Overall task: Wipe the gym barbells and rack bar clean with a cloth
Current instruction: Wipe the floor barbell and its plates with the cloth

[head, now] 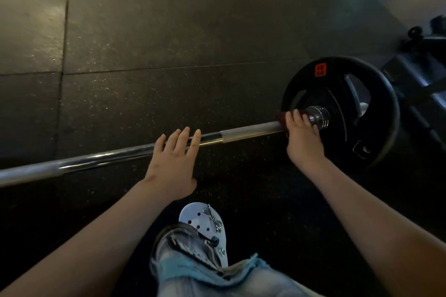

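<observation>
Rubber floor under barbell: right hand grip tight round cloth, left hand grip wide, flat.

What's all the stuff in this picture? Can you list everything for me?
barbell: one, shiny silver, lying across the floor
weight plate: one, black with an orange label, on the barbell's right end
cloth: one, reddish-brown, on the bar beside the plate
floor: dark speckled tiles, under everything
gym frame: one, grey and black, far right behind the plate; too blurred to name
shoe: one, white with holes and charms, bottom middle
trouser leg: one, pale blue, frayed, over the shoe
left hand: one, straight fingers resting on the bar
right hand: one, gripping the cloth on the bar
</observation>
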